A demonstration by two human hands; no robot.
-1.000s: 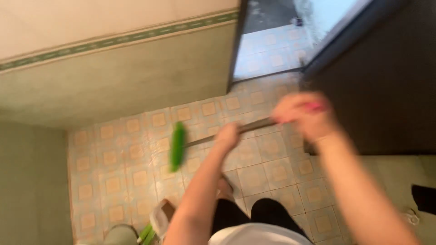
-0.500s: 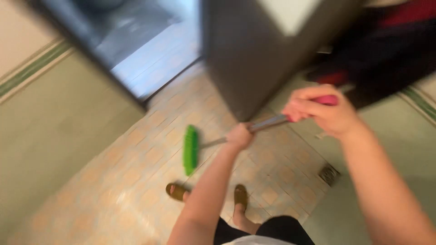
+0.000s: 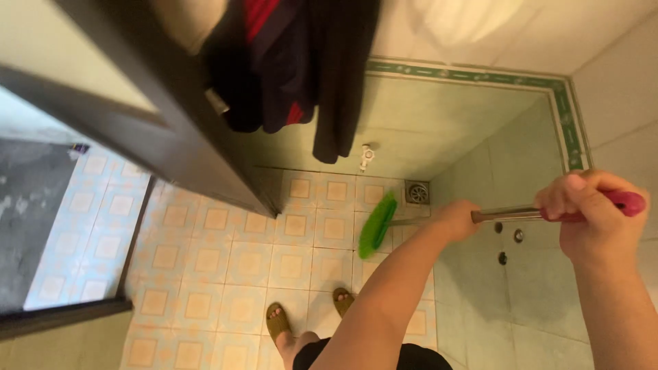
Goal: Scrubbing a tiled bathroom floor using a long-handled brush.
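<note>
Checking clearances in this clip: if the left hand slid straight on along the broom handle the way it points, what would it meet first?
Probably the green brush head; the left hand grips the handle just short of it, though depth is unclear.

There is only one view, from a camera worn on the person's head, and it looks steeply down at the tiled floor [image 3: 226, 260] of a small room, so no part of the scene is shared with a second view. The floor drain [image 3: 417, 193] lies right of the middle of the picture, with the dark door [image 3: 171, 130] to its left and the green wall [image 3: 439, 116] just above it. The two forearms are near the camera, below and to the right of the drain, while the drain itself is much further down.
</note>
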